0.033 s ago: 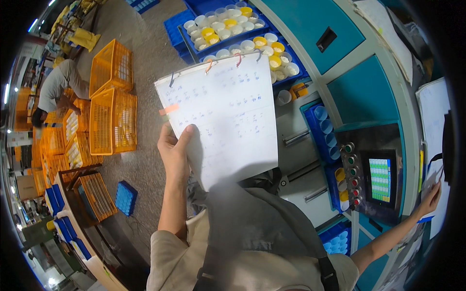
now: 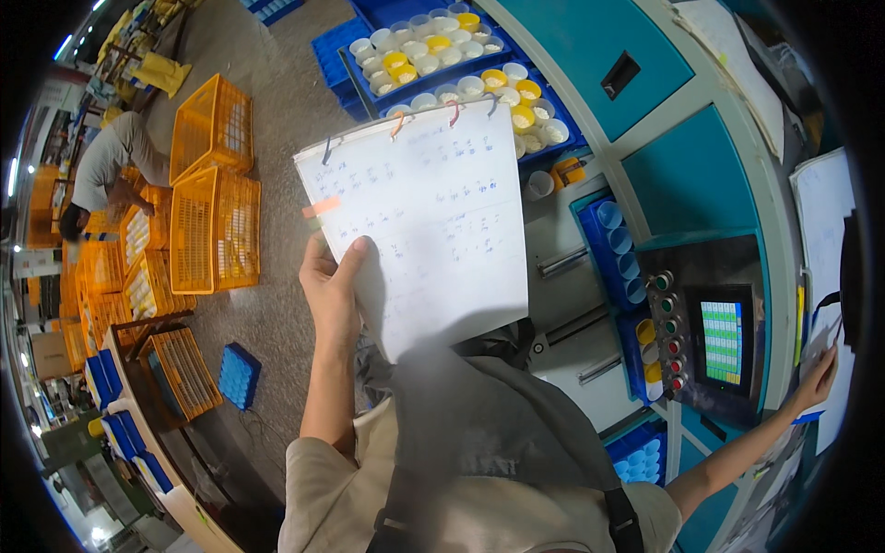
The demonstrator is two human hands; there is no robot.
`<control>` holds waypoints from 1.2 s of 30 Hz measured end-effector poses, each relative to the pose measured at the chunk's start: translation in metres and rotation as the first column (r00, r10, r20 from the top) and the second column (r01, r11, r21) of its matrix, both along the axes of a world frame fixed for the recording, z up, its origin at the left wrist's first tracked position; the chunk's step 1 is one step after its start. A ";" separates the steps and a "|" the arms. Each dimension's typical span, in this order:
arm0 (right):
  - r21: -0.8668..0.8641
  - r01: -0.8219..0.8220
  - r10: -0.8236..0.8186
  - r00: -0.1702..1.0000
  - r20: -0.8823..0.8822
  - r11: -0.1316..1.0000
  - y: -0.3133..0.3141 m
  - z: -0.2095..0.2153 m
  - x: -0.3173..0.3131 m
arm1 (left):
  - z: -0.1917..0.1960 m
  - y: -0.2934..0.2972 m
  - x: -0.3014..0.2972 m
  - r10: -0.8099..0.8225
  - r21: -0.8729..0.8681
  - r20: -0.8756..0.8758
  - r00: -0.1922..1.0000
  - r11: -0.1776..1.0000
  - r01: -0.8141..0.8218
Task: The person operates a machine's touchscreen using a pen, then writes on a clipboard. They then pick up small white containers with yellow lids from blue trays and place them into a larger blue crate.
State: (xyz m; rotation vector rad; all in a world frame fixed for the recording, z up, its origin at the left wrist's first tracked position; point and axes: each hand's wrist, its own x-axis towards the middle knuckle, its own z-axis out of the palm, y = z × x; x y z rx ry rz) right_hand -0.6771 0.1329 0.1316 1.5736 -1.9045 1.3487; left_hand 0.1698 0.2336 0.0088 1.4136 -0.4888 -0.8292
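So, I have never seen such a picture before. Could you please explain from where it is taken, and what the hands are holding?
No robot is here: a person uses two bare hands. The wide camera sits on that person's head and looks down, so straight edges bend near the rim. The left hand holds a stack of papers with handwriting, tied along its upper edge. The right hand reaches to white sheets at the far right; I cannot tell whether it grips anything. Beyond the stack, blue trays carry white and yellow cups. On the right stands a teal machine with a lit screen. On the left, another person bends over orange crates.
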 end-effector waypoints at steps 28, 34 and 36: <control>-0.019 -0.044 0.044 0.999 -0.007 0.999 -0.002 0.002 0.007 | -0.004 -0.002 0.002 0.014 0.022 -0.008 1.000 1.000 -0.014; -0.028 -0.094 0.093 0.995 -0.021 0.995 -0.004 0.002 0.003 | -0.009 -0.003 0.001 0.015 -0.014 0.054 0.998 1.000 -0.014; -0.024 -0.054 0.054 0.999 0.004 0.998 -0.003 0.002 0.005 | -0.010 -0.004 0.000 0.026 -0.012 0.089 0.996 1.000 -0.025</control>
